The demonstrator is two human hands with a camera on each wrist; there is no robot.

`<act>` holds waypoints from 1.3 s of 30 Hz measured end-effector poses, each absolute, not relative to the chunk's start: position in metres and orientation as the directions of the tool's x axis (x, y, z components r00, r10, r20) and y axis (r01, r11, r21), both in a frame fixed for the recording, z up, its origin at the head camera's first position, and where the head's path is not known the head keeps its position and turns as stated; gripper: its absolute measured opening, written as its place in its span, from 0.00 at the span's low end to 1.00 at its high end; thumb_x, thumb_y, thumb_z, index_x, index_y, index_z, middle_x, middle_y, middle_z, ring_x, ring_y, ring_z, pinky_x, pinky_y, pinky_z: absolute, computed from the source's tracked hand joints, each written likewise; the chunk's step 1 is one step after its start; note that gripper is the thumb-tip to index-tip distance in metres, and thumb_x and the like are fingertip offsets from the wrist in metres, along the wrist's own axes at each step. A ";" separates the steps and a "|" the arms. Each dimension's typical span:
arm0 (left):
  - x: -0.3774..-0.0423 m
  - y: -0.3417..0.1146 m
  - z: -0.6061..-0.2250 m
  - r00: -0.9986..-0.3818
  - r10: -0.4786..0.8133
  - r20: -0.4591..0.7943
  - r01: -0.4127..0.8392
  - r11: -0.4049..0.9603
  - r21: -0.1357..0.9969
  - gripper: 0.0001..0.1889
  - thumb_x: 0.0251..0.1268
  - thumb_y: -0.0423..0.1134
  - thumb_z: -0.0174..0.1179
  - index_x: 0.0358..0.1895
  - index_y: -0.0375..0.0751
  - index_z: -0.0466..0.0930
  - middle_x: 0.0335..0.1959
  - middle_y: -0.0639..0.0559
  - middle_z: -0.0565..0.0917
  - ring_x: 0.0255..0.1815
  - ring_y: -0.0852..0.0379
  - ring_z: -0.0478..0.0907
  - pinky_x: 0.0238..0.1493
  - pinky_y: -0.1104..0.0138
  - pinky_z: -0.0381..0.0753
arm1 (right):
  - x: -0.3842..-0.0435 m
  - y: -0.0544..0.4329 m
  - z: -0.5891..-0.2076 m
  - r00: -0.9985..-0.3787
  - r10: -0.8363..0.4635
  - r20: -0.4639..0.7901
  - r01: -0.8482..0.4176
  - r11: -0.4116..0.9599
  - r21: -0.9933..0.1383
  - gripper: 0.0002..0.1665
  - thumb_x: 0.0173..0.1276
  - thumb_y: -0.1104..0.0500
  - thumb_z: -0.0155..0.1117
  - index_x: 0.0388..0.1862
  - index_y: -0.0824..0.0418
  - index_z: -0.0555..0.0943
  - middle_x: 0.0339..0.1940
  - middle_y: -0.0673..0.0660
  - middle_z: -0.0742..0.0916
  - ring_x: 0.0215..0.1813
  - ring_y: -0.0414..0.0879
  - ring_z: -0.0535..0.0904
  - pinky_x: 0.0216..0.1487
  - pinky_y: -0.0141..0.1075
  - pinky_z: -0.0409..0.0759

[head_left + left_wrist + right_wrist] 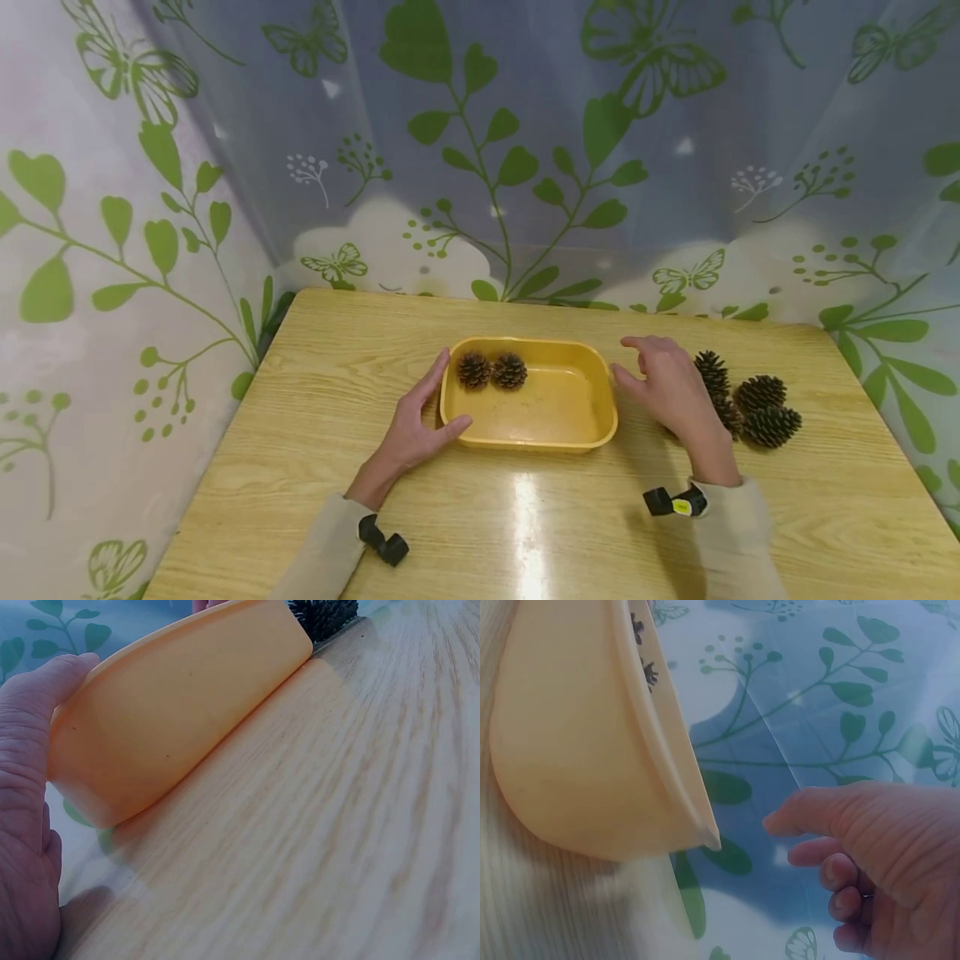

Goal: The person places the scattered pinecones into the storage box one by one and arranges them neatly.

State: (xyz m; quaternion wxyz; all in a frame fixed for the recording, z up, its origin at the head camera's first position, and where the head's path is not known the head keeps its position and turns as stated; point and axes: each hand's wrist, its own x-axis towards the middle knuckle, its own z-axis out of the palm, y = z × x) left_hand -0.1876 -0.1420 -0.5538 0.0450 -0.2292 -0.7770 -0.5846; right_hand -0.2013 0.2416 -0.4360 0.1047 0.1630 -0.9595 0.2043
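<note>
A yellow plastic tub [566, 404] stands on the wooden table. Two brown pine cones [510, 371] sit side by side at its far left corner. My left hand [412, 429] holds the tub's left end, the thumb [64, 675] on the rim near the front corner and the fingers along the side wall. My right hand [671, 387] hovers just off the tub's right end, its fingers loosely bent with nothing between them. Several more pine cones [772, 427] lie in a group to the right of that hand, partly hidden by it.
The wooden table [315, 400] reaches back to a patterned curtain [540, 167] with green leaves and butterflies. Another patterned sheet [97, 275] hangs along the left side. Black wrist cameras [382, 542] are strapped at both sleeves.
</note>
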 end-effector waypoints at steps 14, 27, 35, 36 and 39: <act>-0.187 -0.141 -0.552 -0.887 0.305 0.345 0.415 0.205 0.886 0.52 0.63 0.43 0.74 0.86 0.48 0.50 0.86 0.54 0.53 0.85 0.52 0.50 0.83 0.64 0.52 | -0.204 0.271 -0.437 -0.948 -0.214 0.237 -0.290 0.889 -0.356 0.27 0.70 0.57 0.73 0.62 0.73 0.82 0.13 0.49 0.73 0.19 0.45 0.66 0.24 0.40 0.67; -0.188 -0.142 -0.554 -0.884 0.307 0.352 0.419 0.190 0.888 0.53 0.63 0.41 0.74 0.86 0.50 0.50 0.86 0.50 0.53 0.85 0.52 0.50 0.83 0.64 0.51 | -0.205 0.295 -0.440 -0.971 -0.152 0.184 -0.207 0.919 -0.336 0.30 0.71 0.55 0.72 0.63 0.74 0.80 0.15 0.51 0.76 0.18 0.45 0.68 0.19 0.38 0.65; -0.188 -0.141 -0.553 -0.882 0.309 0.356 0.425 0.194 0.884 0.52 0.63 0.43 0.74 0.86 0.49 0.50 0.86 0.48 0.53 0.85 0.52 0.50 0.83 0.63 0.51 | -0.205 0.305 -0.446 -0.978 -0.132 0.163 -0.176 0.939 -0.295 0.31 0.71 0.54 0.71 0.62 0.76 0.80 0.09 0.49 0.76 0.13 0.44 0.69 0.14 0.38 0.65; -0.188 -0.141 -0.552 -0.882 0.310 0.355 0.424 0.193 0.885 0.53 0.63 0.43 0.74 0.86 0.48 0.50 0.86 0.48 0.53 0.85 0.52 0.50 0.83 0.63 0.51 | -0.205 0.306 -0.447 -0.978 -0.130 0.163 -0.174 0.941 -0.289 0.31 0.71 0.53 0.71 0.61 0.76 0.80 0.09 0.50 0.76 0.13 0.44 0.69 0.14 0.38 0.65; -0.187 -0.141 -0.552 -0.883 0.310 0.354 0.422 0.190 0.887 0.53 0.63 0.43 0.74 0.86 0.48 0.50 0.86 0.48 0.53 0.85 0.52 0.50 0.83 0.63 0.51 | -0.204 0.309 -0.449 -0.981 -0.118 0.153 -0.158 0.948 -0.277 0.31 0.71 0.53 0.72 0.61 0.77 0.80 0.10 0.51 0.77 0.13 0.44 0.68 0.14 0.38 0.64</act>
